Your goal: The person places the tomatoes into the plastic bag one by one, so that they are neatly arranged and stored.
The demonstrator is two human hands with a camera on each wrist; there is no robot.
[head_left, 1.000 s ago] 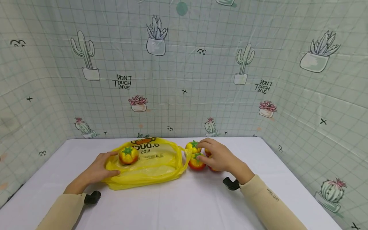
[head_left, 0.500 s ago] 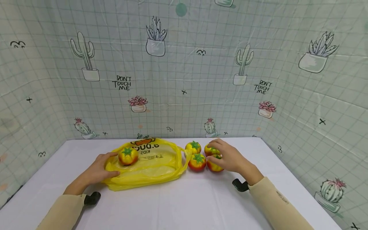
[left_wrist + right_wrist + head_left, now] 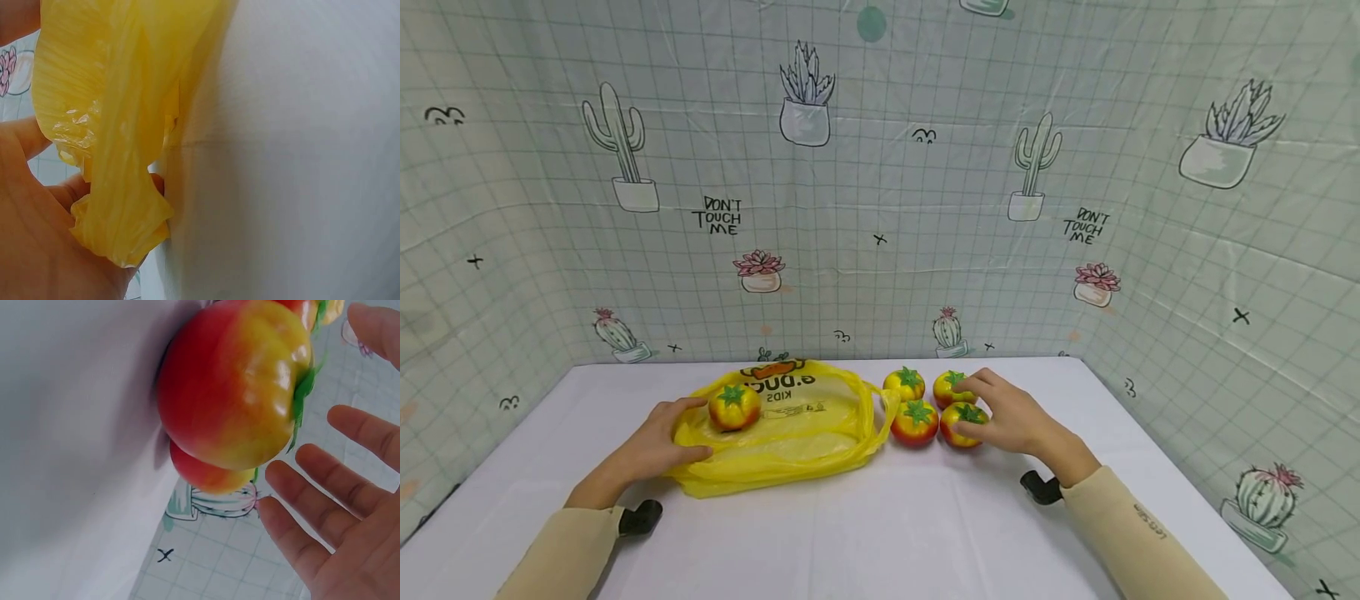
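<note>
A yellow plastic bag (image 3: 797, 450) with dark printing lies on the left half of the table. One red-and-yellow tomato (image 3: 734, 407) with a green star-shaped top lies in its left part. My left hand (image 3: 652, 442) holds the bag's left end in a wide grip, thumb and fingers apart; in the left wrist view, fingers pass behind the yellow plastic (image 3: 125, 206). Right of the bag stand several more tomatoes, grouped closely. My right hand (image 3: 1013, 418) hovers at the near right tomato (image 3: 963, 425), fingers spread and holding nothing. In the right wrist view, its fingers stand apart from the large tomato (image 3: 231, 387).
The other tomatoes stand at the near left (image 3: 914, 424), far left (image 3: 904, 383) and far right (image 3: 953, 389) of the group. A bag handle (image 3: 889, 404) reaches beside them. The white tablecloth (image 3: 865, 542) ends at a patterned curtain (image 3: 880, 308).
My right hand has drawn back to the right and slightly towards me, uncovering the right-hand tomatoes. My left hand, the bag and the tomato in it have stayed in place.
</note>
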